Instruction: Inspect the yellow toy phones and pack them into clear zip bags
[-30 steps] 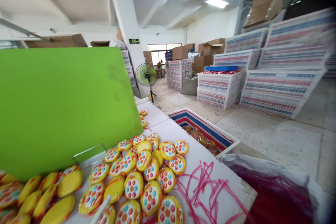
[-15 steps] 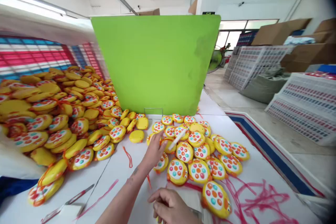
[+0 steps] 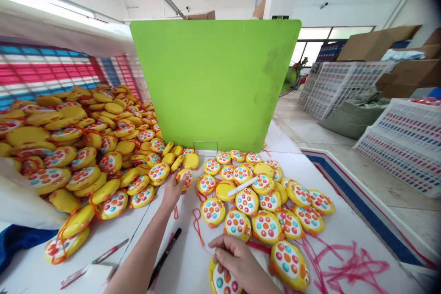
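My left hand (image 3: 172, 191) reaches forward over the white table (image 3: 193, 257), fingers closed around a yellow toy with coloured buttons (image 3: 185, 177) at the edge of the big heap (image 3: 82, 147). My right hand (image 3: 237, 259) rests near the table's front, fingers curled over another yellow toy (image 3: 220, 282). A group of the same toys (image 3: 262, 206) lies face up between and to the right of my hands, with a white stick (image 3: 243, 186) lying across them.
A tall green board (image 3: 213, 82) stands upright behind the toys. A black pen (image 3: 165, 257) and red strings lie on the table by my left arm. Red scribbles mark the right corner. Striped crates (image 3: 406, 142) and cardboard boxes stand on the floor to the right.
My view swung left from the hall onto the table, bringing both hands into sight. My left hand has moved left from the middle toys to one beside the heap.
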Demonstrator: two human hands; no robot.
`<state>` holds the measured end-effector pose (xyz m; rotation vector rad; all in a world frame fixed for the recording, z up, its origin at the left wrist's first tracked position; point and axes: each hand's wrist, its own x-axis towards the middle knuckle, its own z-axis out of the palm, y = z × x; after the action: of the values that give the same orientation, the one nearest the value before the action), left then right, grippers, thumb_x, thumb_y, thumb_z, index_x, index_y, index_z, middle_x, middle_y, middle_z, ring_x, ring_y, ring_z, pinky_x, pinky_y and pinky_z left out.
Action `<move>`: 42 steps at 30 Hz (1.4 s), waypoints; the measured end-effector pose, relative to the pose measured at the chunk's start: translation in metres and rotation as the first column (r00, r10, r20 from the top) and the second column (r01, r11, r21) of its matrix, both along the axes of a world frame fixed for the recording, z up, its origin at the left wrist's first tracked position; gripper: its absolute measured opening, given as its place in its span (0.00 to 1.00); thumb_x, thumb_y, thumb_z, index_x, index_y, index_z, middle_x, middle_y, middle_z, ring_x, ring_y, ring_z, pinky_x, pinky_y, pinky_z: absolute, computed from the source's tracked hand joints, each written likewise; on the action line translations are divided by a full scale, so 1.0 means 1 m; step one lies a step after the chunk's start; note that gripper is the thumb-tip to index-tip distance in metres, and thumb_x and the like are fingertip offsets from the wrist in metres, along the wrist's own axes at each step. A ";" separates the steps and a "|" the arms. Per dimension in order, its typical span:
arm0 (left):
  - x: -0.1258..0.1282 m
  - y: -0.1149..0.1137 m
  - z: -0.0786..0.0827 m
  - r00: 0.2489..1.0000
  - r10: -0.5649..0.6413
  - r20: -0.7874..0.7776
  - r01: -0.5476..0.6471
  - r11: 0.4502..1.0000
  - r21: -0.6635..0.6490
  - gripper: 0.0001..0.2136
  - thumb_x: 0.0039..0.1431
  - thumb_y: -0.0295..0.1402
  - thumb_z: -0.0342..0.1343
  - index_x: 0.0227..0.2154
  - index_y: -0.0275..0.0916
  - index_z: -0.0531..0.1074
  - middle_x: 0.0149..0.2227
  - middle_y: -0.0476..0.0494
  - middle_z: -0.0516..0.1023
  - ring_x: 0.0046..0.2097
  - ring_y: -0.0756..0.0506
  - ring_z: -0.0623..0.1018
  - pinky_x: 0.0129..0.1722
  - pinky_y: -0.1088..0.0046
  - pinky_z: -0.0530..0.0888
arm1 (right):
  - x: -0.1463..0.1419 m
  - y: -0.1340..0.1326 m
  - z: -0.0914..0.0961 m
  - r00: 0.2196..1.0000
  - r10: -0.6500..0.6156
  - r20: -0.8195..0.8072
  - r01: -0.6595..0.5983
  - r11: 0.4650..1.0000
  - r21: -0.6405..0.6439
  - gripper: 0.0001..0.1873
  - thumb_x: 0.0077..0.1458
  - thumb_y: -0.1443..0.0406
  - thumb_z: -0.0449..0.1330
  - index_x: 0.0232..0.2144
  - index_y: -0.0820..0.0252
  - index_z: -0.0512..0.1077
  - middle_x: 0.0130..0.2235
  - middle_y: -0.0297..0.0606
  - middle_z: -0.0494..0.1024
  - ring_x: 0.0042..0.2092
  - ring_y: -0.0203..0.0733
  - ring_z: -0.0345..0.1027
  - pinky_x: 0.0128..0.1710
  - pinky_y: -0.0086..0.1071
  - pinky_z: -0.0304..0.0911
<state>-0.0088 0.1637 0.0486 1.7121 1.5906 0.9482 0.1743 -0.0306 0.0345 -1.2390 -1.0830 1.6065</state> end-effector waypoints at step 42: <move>0.078 -0.154 0.013 0.652 -0.264 0.711 0.538 0.822 -0.188 0.29 0.56 0.42 0.58 0.58 0.42 0.58 0.53 0.38 0.71 0.52 0.39 0.73 0.48 0.64 0.72 | 0.056 -0.001 0.013 0.974 -0.225 0.010 0.216 0.947 0.236 0.23 0.61 0.51 0.52 0.56 0.48 0.66 0.61 0.35 0.63 0.63 0.48 0.52 0.61 0.45 0.52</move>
<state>0.0692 0.0096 0.0617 1.1737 0.7835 0.8019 0.2305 -0.0319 0.0472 -1.1889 -1.0806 1.2531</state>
